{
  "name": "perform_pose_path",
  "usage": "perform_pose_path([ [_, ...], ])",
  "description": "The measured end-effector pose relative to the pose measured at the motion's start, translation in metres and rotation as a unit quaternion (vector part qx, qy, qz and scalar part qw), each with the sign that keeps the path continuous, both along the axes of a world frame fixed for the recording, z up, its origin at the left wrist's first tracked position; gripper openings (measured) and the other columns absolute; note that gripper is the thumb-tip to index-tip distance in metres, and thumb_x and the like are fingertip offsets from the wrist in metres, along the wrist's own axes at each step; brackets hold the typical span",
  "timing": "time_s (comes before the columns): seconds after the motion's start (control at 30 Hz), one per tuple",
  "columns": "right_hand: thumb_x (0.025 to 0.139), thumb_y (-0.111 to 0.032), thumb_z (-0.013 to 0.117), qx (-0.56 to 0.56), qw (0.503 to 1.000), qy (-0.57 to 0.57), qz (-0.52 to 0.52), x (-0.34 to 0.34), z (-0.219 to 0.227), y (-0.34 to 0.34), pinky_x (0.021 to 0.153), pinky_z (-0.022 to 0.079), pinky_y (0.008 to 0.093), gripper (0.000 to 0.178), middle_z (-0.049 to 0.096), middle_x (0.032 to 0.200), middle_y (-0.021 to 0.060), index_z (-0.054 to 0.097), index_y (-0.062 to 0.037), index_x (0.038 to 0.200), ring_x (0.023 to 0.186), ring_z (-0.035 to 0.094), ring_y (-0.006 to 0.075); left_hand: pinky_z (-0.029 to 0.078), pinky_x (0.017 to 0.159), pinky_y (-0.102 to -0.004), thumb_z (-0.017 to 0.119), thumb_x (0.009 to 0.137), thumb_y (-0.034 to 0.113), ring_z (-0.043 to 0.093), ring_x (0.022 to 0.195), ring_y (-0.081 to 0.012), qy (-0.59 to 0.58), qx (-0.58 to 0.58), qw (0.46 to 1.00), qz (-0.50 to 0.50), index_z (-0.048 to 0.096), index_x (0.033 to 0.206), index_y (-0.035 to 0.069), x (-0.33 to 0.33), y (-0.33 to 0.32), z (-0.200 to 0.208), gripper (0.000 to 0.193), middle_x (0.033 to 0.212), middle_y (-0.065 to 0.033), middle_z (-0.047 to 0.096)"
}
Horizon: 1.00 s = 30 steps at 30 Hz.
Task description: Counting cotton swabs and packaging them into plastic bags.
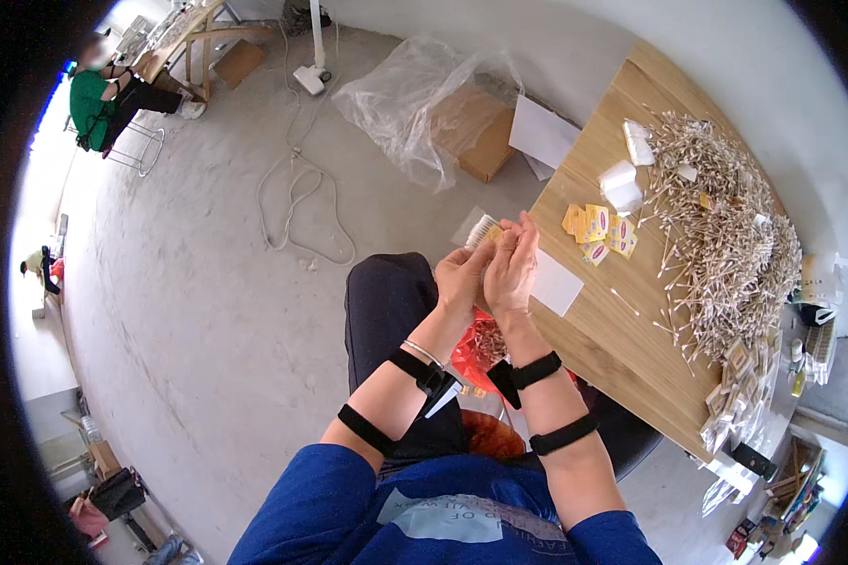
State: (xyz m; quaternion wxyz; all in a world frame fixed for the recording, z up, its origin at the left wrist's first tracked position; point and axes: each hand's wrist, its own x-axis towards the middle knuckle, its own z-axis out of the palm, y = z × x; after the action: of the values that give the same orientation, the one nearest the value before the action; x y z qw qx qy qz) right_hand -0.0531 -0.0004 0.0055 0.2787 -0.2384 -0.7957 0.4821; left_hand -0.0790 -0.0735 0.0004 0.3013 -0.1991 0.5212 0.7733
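Both hands come together in front of me around a bundle of cotton swabs (481, 229), whose white tips stick out at the far end. A see-through plastic bag seems to wrap it, and a bit of yellow card shows by the fingers. My left hand (461, 281) is closed on the near left side of the bundle. Against its right side presses my right hand (511, 273), fingers fairly straight and together. The palms hide most of the bundle. Below the wrists, a red plastic bag (471, 360) with loose swabs in it sits by my lap.
A wooden table (622, 320) on the right bears a large heap of loose cotton swabs (725, 217), yellow cards (594, 226), white plastic sleeves (620, 186) and packed bags (737, 386). On the floor lie a cardboard box (476, 132) and a white cable (297, 188). Another person sits far left.
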Motion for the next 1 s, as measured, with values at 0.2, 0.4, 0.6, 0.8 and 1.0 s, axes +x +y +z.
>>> perform_pose_path([
  [0.2, 0.096, -0.008, 0.038, -0.008, 0.999, 0.031, 0.03, 0.0, 0.006, 0.002, 0.096, 0.039, 0.0442, 0.036, 0.059, 0.112, 0.0202, 0.037, 0.0026, 0.131, 0.109, 0.05, 0.0358, 0.053, 0.056, -0.026, 0.066, 0.09, 0.02, 0.063, 0.068, -0.0142, 0.047, -0.017, 0.998, -0.023, 0.061, 0.097, -0.003, 0.005, 0.004, 0.007, 0.025, 0.085, -0.0085, 0.066],
  [0.4, 0.1, -0.017, 0.039, 0.014, 1.0, -0.009, 0.003, 0.0, 0.001, 0.002, 0.095, 0.041, 0.0407, 0.037, 0.061, 0.113, 0.0185, 0.036, 0.0023, 0.132, 0.108, 0.055, 0.0352, 0.052, 0.056, -0.0259, 0.07, 0.086, 0.018, 0.062, 0.069, -0.0126, 0.082, -0.039, 0.995, -0.034, 0.058, 0.1, -0.004, -0.014, 0.009, 0.022, 0.029, 0.082, -0.0075, 0.064],
  [0.6, 0.097, -0.012, 0.039, -0.02, 0.999, 0.04, 0.003, -0.001, 0.0, -0.002, 0.097, 0.037, 0.0454, 0.037, 0.059, 0.112, 0.0204, 0.036, 0.0055, 0.13, 0.107, 0.049, 0.0365, 0.054, 0.061, -0.0286, 0.071, 0.083, 0.012, 0.065, 0.073, -0.017, 0.024, -0.008, 0.999, -0.028, 0.062, 0.099, -0.005, -0.017, 0.015, 0.026, 0.025, 0.088, -0.0107, 0.067],
  [0.8, 0.096, -0.01, 0.039, -0.001, 1.0, 0.019, 0.012, -0.002, 0.008, -0.003, 0.097, 0.036, 0.0459, 0.038, 0.058, 0.112, 0.021, 0.035, 0.0061, 0.13, 0.106, 0.048, 0.037, 0.055, 0.063, -0.0288, 0.069, 0.087, 0.019, 0.065, 0.075, -0.0166, 0.028, -0.009, 0.996, -0.084, 0.06, 0.101, -0.002, -0.017, 0.01, 0.032, 0.026, 0.091, -0.0083, 0.066],
  [1.0, 0.095, -0.009, 0.039, 0.017, 1.0, 0.009, -0.002, -0.004, 0.0, -0.002, 0.094, 0.037, 0.0467, 0.04, 0.058, 0.109, 0.0213, 0.032, 0.0066, 0.131, 0.105, 0.047, 0.0367, 0.052, 0.062, -0.026, 0.072, 0.083, 0.015, 0.063, 0.07, -0.0143, 0.035, -0.007, 0.999, -0.027, 0.063, 0.097, -0.001, -0.012, 0.001, 0.02, 0.023, 0.084, -0.0075, 0.066],
])
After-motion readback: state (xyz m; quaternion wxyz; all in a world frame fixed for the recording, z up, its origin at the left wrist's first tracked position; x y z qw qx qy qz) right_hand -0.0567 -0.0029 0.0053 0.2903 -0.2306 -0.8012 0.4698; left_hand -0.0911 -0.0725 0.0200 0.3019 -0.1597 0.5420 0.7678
